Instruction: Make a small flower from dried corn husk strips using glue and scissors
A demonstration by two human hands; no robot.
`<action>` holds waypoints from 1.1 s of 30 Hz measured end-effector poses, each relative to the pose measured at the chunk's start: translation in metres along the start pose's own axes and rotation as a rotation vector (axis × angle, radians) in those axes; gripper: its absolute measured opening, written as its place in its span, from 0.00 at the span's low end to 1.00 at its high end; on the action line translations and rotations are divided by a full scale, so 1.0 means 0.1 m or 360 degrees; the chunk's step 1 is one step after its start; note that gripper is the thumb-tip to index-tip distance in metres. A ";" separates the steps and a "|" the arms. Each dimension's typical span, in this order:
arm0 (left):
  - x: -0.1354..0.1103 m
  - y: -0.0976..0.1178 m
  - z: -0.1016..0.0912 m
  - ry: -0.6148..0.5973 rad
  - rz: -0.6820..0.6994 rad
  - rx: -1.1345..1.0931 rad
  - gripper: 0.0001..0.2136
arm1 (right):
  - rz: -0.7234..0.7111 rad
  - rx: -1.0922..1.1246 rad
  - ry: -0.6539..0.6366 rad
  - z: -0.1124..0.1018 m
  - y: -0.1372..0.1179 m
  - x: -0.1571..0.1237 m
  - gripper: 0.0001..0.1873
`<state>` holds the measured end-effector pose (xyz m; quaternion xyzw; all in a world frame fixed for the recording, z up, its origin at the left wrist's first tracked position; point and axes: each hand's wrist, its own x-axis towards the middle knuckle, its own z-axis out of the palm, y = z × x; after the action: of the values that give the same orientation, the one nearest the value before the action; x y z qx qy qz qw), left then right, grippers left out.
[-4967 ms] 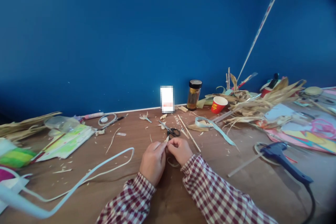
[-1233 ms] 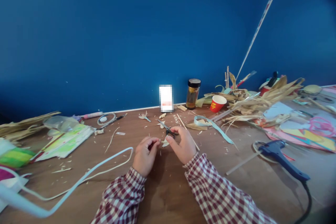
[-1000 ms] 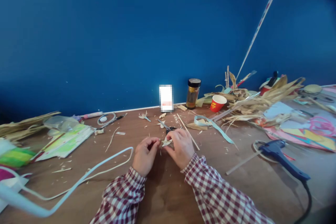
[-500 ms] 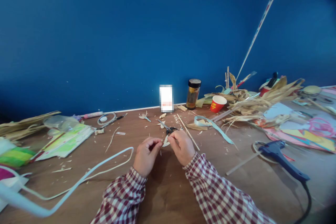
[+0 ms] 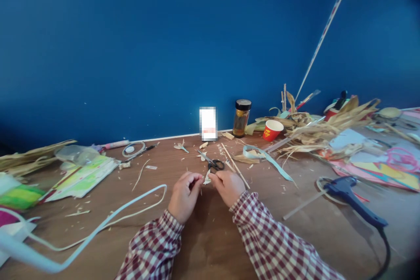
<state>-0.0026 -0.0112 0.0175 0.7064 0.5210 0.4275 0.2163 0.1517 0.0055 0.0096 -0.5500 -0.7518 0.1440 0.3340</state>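
Husk piece [image 5: 207, 179] at lower centre seems mid-shaping, pinched by the right hand [image 5: 228, 186] beside the closed left hand [image 5: 184, 195], next calling for a steady pinch.

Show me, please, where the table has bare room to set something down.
Mostly bare table: between the left sleeve and right sleeve, and between the right sleeve and the glue gun. Crowded: the far right, with dry husks and papers, and the left, with a green sheet. Scissors lie just beyond the right hand.
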 end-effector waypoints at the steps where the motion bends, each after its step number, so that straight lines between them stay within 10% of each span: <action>1: 0.00 -0.01 0.01 -0.0012 -0.0033 -0.0032 0.09 | -0.0036 0.0050 0.0042 0.01 -0.01 0.00 0.17; 16: -0.01 -0.09 0.09 -0.0199 -0.0547 -0.0812 0.12 | 0.0115 0.1167 -0.0308 0.02 -0.08 0.04 0.04; 33: -0.01 -0.18 0.16 -0.0166 -0.0667 -0.1084 0.11 | 0.0151 0.1184 -0.0252 0.13 -0.09 0.01 0.06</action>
<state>0.0008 -0.0031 -0.0052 0.4936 0.4707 0.4859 0.5466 0.1368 0.0052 0.0056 -0.4126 -0.6453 0.4645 0.4445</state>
